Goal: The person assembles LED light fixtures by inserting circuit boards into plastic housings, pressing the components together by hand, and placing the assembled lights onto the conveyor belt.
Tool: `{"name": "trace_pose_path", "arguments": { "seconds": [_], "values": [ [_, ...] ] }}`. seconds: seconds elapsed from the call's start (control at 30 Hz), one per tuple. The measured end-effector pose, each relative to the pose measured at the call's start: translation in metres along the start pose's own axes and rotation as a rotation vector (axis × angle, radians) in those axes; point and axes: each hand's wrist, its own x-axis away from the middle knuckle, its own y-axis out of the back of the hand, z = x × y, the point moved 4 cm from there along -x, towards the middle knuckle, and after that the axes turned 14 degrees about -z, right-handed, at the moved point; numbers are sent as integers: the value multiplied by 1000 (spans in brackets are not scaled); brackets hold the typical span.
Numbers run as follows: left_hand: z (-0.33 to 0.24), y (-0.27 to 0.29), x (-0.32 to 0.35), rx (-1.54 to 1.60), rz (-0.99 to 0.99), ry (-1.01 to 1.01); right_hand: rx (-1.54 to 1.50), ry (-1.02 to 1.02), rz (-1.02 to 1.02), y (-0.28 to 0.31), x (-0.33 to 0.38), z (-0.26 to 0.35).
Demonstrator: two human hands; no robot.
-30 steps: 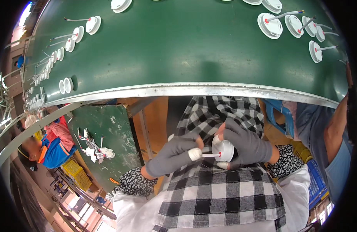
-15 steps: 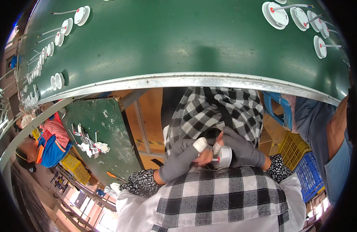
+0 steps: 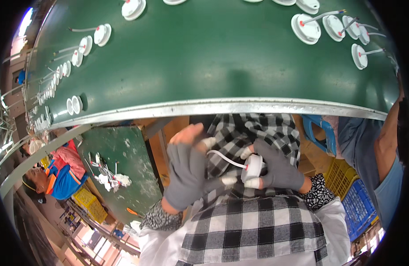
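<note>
While pinching the white fixture [image 3: 253,168] by its sides with the right hand [image 3: 277,167], probably keeping its cord [image 3: 225,156] unblocked, kinda spreading fingers on the left hand [image 3: 186,173].

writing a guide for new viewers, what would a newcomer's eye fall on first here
Likely the green table across the top, with white discs at its left and right. Next, below centre, the gloved right hand holding another disc, whose cable curves toward the left hand.
</note>
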Motion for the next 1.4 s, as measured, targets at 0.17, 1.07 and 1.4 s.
{"name": "trace_pose_path", "arguments": {
  "seconds": [0.17,1.07,1.4],
  "values": [
    [-20,-38,19,-277,70,-228,160,17,-98,-1,-23,32],
    [-1,-40,23,623,175,399,757,1218,-120,14,0,79],
    [0,-35,20,725,16,577,791,961,-300,19,-21,77]
  ]
}}
